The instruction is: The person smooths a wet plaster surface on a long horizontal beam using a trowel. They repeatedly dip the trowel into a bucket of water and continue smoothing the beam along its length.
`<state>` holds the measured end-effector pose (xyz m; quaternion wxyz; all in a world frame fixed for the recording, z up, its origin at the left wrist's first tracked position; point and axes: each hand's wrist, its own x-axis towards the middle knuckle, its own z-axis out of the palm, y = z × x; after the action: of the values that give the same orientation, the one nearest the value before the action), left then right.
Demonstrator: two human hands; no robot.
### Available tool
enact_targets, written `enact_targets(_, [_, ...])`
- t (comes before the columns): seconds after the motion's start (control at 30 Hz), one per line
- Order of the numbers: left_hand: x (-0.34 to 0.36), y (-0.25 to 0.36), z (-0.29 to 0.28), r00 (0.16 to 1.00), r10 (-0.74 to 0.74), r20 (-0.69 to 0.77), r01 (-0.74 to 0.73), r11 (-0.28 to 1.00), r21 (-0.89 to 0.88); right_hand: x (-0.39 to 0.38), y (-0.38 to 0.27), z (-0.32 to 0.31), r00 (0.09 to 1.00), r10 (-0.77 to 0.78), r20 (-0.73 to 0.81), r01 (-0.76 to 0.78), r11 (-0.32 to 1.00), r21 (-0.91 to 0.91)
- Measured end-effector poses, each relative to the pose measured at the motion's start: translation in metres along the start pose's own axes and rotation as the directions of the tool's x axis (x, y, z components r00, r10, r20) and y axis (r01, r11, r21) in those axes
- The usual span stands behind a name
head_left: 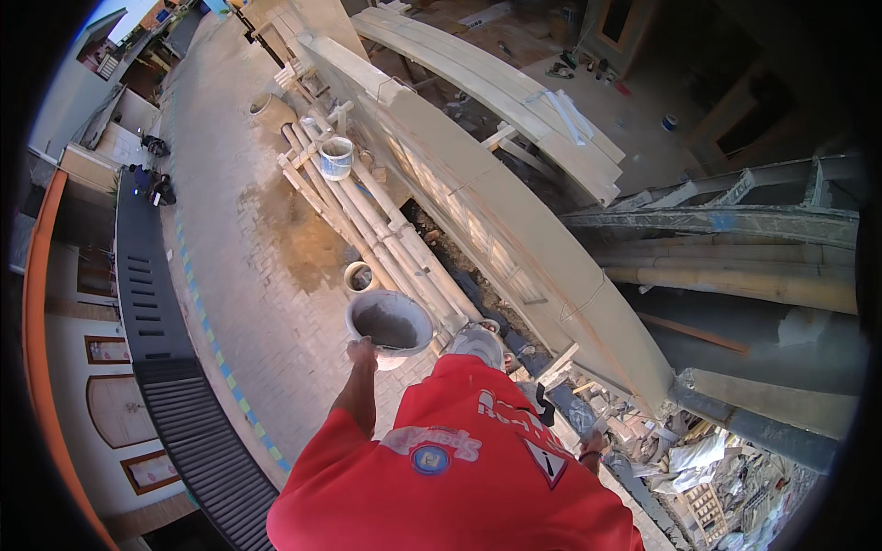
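My left hand [362,351] is closed on the rim of a pale bucket [422,320] with grey wet-looking contents. My right hand [589,448], low at the right beside my red shirt, is partly hidden; a grey object, perhaps a tool, is at its fingers. Bundled bamboo poles [395,248] lie ahead of me, with a white-and-blue pail [336,163] on them and a small round container [359,277] beside them. Another pale container [478,344] is just in front of my body, partly hidden.
A long plastered beam [597,331] runs along my right, above rubble [698,487]. A ladder-like frame [726,220] and boards lie beyond. A paved lane [220,138] runs on my left past a dark gate [202,432]; people or motorbikes [154,184] are at its far side.
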<state>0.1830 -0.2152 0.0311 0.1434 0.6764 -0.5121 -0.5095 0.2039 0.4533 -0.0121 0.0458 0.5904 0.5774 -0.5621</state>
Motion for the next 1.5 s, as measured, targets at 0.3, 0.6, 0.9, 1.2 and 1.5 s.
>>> enact_targets(0.3, [0.002,0.017,0.005,0.998,0.046,0.034,-0.044,0.997,-0.057,-0.015,-0.001,-0.021,0.99,0.073,-0.121,-0.066,0.996,0.063])
enact_targets(0.6, [-0.027,0.052,-0.022,0.999,0.015,0.049,-0.009,0.993,-0.121,0.009,0.012,0.006,0.999,0.004,0.037,-0.007,0.996,0.088])
enact_targets(0.9, [0.016,0.093,-0.036,0.999,0.037,-0.002,-0.037,0.991,-0.128,-0.08,-0.034,0.092,0.904,-0.39,0.172,0.414,0.901,-0.129])
enact_targets(1.2, [0.104,0.172,-0.012,0.991,0.074,0.108,-0.078,0.996,0.037,-0.181,-0.058,0.298,0.829,-0.532,0.174,0.559,0.785,-0.266])
enact_targets(1.5, [0.162,0.244,-0.029,0.923,0.274,0.269,-0.345,0.9,0.267,-0.098,-0.09,0.465,0.824,-0.429,-0.37,0.344,0.898,-0.275])
